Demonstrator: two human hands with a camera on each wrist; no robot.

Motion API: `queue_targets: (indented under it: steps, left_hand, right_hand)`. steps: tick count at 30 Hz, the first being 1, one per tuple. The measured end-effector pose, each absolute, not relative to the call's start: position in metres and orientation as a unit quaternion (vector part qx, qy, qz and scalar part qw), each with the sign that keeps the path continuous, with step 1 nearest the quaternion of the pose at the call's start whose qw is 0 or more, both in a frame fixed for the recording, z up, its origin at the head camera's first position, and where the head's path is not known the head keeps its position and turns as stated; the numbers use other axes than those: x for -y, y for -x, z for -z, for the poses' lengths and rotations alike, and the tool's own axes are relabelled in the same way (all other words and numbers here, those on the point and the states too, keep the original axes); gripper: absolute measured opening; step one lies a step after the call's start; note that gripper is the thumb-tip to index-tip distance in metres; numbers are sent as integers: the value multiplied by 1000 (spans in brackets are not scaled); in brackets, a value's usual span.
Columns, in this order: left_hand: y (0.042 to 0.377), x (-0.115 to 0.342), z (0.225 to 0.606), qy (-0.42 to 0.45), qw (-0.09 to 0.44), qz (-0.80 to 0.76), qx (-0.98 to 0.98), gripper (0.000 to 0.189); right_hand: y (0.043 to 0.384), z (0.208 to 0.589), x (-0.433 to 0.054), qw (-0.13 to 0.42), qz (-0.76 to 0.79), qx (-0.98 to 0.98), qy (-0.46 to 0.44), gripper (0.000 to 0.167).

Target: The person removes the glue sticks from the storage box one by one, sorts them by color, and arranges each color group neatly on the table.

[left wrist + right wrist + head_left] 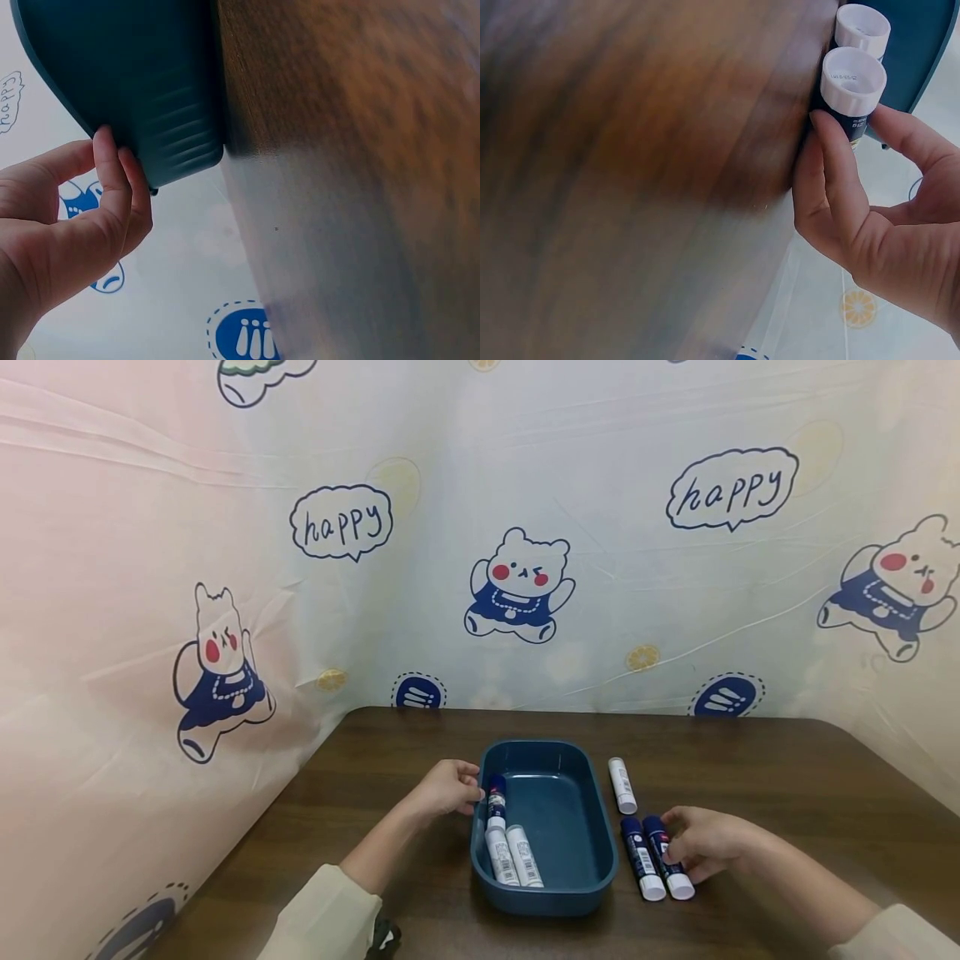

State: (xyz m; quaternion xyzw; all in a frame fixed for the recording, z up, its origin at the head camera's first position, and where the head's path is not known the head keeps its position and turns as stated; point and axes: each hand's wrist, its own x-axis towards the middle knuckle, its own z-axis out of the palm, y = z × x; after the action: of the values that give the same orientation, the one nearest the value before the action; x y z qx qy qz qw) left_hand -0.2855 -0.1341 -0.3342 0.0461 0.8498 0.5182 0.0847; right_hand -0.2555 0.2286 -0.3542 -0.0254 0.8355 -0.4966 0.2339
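Tube, dark blue, white end, printed

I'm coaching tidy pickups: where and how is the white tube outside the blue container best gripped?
Probably pinch the white tube across its middle, coming from above and the right. It lies on its side, so thumb and fingers should fit its long sides; the container stands to its left, and two dark tubes lie close to its near end.
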Motion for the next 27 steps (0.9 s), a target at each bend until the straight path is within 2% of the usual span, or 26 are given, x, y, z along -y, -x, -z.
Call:
queue_targets:
  steps: [20, 27]
  left_hand:
    - [284, 134, 332, -55, 84, -525, -845, 44]
    - [283, 134, 332, -53, 82, -522, -848, 44]
  right_hand:
    - [255, 350, -229, 246, 490, -837, 1, 66]
    - [257, 347, -233, 225, 498, -837, 6, 64]
